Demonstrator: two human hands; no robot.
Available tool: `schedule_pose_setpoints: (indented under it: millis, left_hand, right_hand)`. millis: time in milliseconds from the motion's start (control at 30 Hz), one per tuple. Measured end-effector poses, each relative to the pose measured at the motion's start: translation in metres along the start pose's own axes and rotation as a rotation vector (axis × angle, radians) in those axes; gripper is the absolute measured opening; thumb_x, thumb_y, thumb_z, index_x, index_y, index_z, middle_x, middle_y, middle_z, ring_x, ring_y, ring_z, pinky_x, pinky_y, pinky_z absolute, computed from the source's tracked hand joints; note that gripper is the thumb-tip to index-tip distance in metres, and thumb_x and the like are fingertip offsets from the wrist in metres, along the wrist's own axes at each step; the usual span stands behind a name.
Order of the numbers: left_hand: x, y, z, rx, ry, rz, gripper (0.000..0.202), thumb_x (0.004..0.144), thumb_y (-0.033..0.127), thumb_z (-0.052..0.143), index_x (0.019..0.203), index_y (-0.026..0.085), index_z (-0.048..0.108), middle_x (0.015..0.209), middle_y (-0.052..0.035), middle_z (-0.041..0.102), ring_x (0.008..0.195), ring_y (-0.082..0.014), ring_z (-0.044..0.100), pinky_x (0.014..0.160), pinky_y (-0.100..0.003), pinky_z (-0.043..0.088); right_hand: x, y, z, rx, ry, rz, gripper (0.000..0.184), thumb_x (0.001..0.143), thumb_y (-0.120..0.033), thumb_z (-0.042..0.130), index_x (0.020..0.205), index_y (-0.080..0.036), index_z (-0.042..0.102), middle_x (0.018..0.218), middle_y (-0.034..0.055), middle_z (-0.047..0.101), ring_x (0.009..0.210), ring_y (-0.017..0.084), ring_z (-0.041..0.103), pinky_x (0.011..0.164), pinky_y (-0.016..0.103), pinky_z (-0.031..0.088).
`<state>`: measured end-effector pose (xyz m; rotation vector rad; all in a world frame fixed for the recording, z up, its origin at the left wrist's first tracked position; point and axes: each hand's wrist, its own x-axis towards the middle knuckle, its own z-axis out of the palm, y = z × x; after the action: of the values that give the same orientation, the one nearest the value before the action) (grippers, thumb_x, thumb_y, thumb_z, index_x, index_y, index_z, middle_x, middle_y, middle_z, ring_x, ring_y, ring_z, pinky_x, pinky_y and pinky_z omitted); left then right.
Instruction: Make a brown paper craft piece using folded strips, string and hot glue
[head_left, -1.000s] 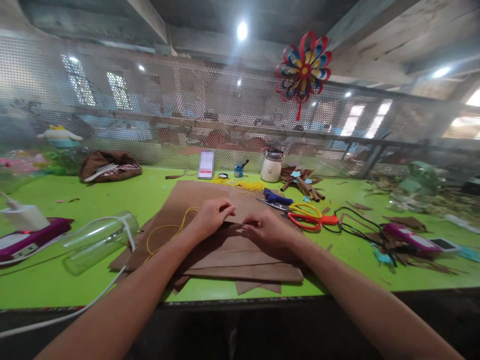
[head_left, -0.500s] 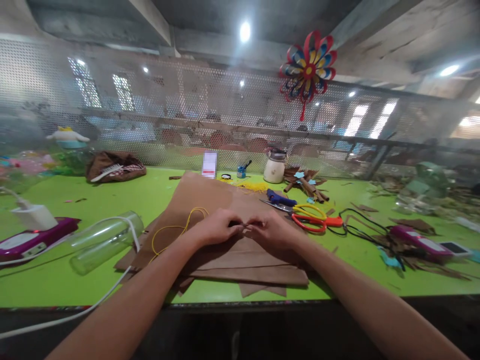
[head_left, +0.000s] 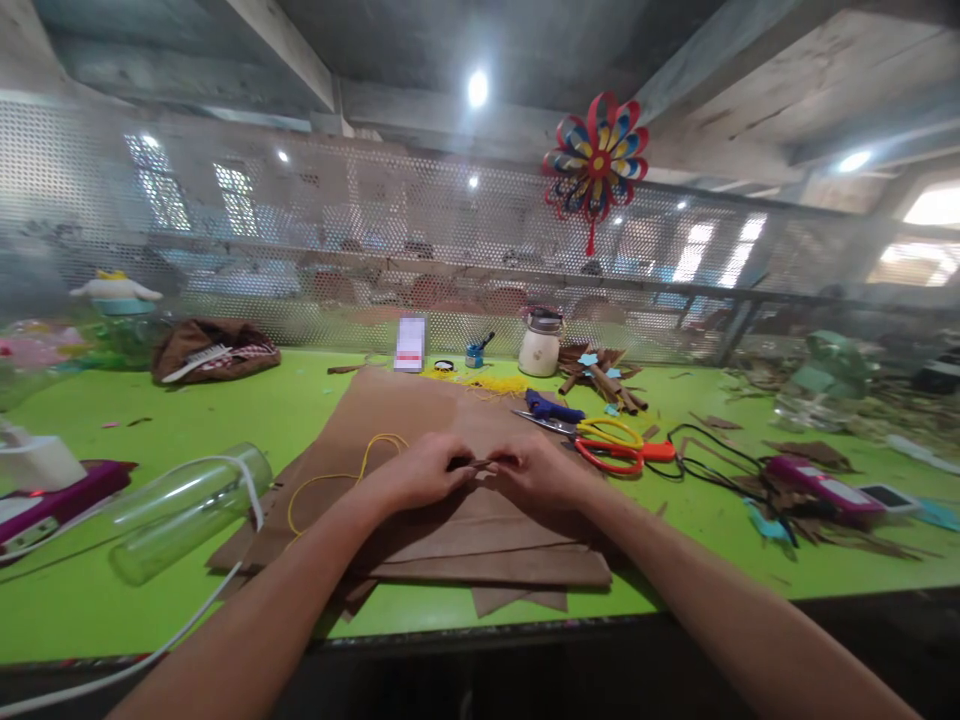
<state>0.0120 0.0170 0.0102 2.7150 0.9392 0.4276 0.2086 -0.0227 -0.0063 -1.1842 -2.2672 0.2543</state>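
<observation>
My left hand [head_left: 421,470] and my right hand [head_left: 538,468] meet over a stack of brown paper sheets [head_left: 480,535] on the green table [head_left: 225,420]. Both hands pinch a small thin brown piece [head_left: 482,464] between their fingertips, just above the sheets. A yellow cord [head_left: 337,478] curls on the paper to the left of my left hand. Scissors with yellow and orange handles [head_left: 611,445] lie to the right of my right hand.
A clear glass jar [head_left: 184,510] lies on its side at the left with a white cable over it. A purple device [head_left: 52,495] sits far left, another purple device [head_left: 814,485] and black cords at the right. A white jar [head_left: 540,345] stands by the mesh wall.
My hands have come together from slightly apart and now pinch the small brown piece between them. The view has shifted a little.
</observation>
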Motion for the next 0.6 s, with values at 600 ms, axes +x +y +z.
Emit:
schedule_pose_setpoints:
  millis: [600]
  left_hand:
    - [0.0013,-0.0057,0.0022,0.043,0.015,-0.01,0.03,0.085,0.036,0.042,0.088,0.018,0.065,0.082,-0.0057,0.066,0.072,-0.0157,0.057,0.063,-0.024,0.037]
  right_hand:
    - [-0.0001,0.0008,-0.004,-0.018,-0.006,0.026,0.021,0.083,-0.023,0.049,0.08,-0.014,0.067,0.066,0.001,0.063,0.057,0.008,0.046,0.051,0.019,0.03]
